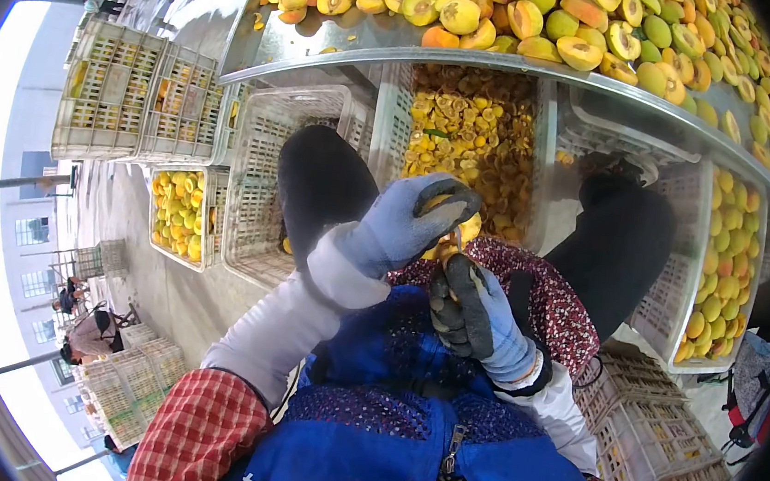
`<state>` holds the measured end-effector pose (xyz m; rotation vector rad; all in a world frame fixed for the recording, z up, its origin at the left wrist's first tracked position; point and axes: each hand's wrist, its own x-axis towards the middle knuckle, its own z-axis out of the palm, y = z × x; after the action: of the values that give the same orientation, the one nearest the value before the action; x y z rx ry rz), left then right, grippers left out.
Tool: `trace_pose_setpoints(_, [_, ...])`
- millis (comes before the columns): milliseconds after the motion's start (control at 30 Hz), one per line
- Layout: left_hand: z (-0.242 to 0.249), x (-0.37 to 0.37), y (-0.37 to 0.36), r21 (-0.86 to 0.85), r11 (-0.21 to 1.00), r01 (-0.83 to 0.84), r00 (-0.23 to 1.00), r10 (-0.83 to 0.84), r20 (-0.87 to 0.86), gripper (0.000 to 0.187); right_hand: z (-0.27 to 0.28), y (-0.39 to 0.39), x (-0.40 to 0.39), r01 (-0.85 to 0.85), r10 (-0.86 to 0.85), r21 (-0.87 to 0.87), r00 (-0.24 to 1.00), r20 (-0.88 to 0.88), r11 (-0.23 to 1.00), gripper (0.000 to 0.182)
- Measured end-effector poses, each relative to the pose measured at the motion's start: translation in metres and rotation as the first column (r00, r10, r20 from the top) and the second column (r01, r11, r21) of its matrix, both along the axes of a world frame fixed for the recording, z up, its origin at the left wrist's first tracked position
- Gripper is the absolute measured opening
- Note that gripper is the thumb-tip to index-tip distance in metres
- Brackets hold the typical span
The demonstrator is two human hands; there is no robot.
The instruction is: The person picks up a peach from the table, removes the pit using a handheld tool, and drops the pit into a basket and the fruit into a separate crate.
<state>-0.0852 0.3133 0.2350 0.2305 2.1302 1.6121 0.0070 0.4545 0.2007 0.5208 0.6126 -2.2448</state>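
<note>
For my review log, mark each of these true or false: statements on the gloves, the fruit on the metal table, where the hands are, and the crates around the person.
1. Both the left hand and the right hand wear gloves. True.
2. All the fruit on the metal table is whole. False: many pieces are halves with cut faces showing.
3. The hands are spread far apart over the table. False: they are close together, above the lap.
4. The crate between the legs holds yellow fruit pieces. True.
5. The crate beyond the right leg has nothing in it. False: it is filled with yellow-green fruit.
</note>
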Motion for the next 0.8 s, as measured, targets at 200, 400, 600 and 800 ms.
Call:
trace_pose_setpoints(200, [0.003, -0.004, 0.007, -0.243, 0.97, 0.018, 0.931, -0.105, -0.349, 0.022, 0.006, 0.009, -0.007, -0.167, 0.169, -0.165, 0.986, -0.003, 0.972, 0.034])
trace_pose_setpoints(400, [-0.013, 0.0, 0.009, 0.132, 0.99, -0.057, 0.993, 0.07, -0.098, 0.021, -0.008, 0.011, -0.006, -0.076, 0.173, -0.603, 0.979, 0.104, 0.794, 0.039])
trace_pose_setpoints(600, [-0.006, 0.007, 0.008, -0.213, 0.971, -0.108, 0.904, 0.006, -0.429, 0.02, -0.017, 0.007, 0.0, -0.074, 0.174, -0.714, 0.982, 0.068, 0.697, 0.04])
trace_pose_setpoints(800, [0.002, 0.01, 0.001, -0.197, 0.98, -0.031, 0.884, -0.065, -0.463, 0.027, -0.013, 0.002, -0.002, -0.101, 0.211, -0.822, 0.977, 0.024, 0.56, 0.043])
